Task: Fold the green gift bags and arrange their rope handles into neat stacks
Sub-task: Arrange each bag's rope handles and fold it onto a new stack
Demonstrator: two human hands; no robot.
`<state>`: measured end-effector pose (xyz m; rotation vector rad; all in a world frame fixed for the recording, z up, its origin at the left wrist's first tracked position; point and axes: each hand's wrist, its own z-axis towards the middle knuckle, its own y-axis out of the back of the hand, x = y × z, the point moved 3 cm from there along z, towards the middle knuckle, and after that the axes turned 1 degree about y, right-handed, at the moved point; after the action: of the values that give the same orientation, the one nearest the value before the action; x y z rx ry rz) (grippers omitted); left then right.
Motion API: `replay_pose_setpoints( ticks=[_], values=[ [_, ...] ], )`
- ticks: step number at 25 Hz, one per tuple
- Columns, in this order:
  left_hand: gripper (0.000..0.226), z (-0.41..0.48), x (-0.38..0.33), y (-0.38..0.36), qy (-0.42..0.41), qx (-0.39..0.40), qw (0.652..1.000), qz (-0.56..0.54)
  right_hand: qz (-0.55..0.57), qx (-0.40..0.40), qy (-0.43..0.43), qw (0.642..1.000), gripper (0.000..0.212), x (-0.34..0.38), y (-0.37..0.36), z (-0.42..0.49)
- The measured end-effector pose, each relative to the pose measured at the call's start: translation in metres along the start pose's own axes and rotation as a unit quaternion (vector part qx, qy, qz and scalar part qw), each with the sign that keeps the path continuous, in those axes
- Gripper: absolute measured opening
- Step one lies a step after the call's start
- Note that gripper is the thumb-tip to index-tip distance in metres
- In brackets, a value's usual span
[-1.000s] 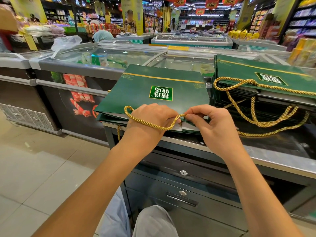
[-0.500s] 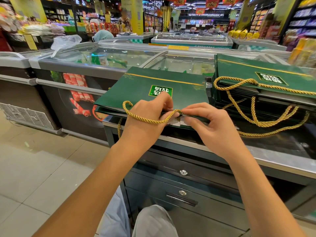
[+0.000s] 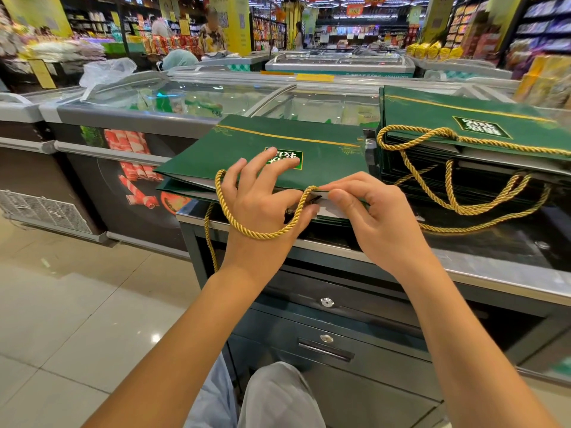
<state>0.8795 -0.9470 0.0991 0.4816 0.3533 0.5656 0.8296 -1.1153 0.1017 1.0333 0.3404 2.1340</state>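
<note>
While the green gift bag (image 3: pixel 278 140) lies flat at the bench's (image 3: pixel 463 267) front left corner, the left hand (image 3: pixel 259 199) presses it with spread fingers (image 3: pixel 261 168) and the right hand (image 3: pixel 380 220) pinches its rim; the card looks light and stiff, the rope handle (image 3: pixel 247 231) limp, so the rim seems the best hold

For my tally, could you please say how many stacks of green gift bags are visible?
2: the left stack, touched by the left hand and right hand; the right stack beside it, rope handles hanging. Others may be hidden.

Bag stack (image 3: pixel 448 118) and dangling rope loops (image 3: pixel 463 210) block right; floor (image 3: pixel 77 304) open at left.
</note>
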Motion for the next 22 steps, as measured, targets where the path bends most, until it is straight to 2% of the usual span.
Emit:
replay_pose_setpoints(
  ticks=[5, 9, 13, 18, 22],
  values=[
    [0.016, 0.003, -0.003, -0.002, 0.004, -0.013, 1.0, -0.023, 0.0, -0.011, 0.007, 1.0, 0.02, -0.004, 0.001, 0.0],
    [0.015, 0.01, -0.005, 0.003, -0.013, 0.007, 0.999, -0.037, 0.009, -0.039, 0.023, 0.999, 0.018, -0.004, 0.003, -0.002],
    [0.015, 0.001, 0.003, 0.011, -0.043, 0.082, 0.992, -0.084, 0.017, -0.034, 0.012, 0.999, 0.016, -0.006, 0.003, -0.002],
    [0.011, 0.0, 0.014, 0.014, -0.014, 0.182, 0.977, -0.114, 0.014, -0.023, 0.009, 1.0, 0.017, -0.006, 0.002, -0.003],
    [0.021, -0.007, 0.02, 0.014, -0.024, 0.181, 0.976, -0.119, 0.026, -0.015, 0.003, 1.0, 0.016, -0.004, 0.005, -0.004]
  ],
)
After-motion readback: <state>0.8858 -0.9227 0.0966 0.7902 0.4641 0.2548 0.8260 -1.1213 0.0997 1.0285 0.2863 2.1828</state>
